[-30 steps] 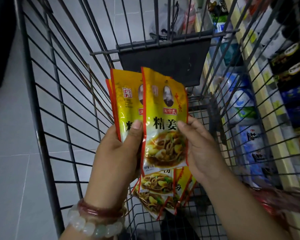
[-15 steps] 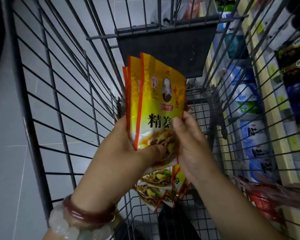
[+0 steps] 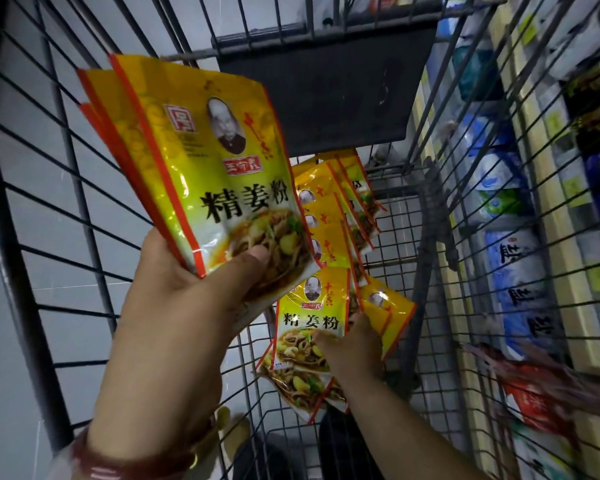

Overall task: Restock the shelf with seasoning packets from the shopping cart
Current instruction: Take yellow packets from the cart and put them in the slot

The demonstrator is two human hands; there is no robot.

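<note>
A fan of seasoning packets (image 3: 201, 174) sits in the left hand (image 3: 187, 292) above the shopping cart (image 3: 409, 278), loose packets (image 3: 336, 216) on its floor, shelf (image 3: 548, 188) to its right.

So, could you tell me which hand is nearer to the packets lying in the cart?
Right. The right hand is down in the cart, touching the loose packets; the left hand holds a stack of packets above them.

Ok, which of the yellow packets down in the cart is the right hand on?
The near upright packet, label facing the camera; the right hand grips its lower right corner. The far pile lies untouched.
</note>
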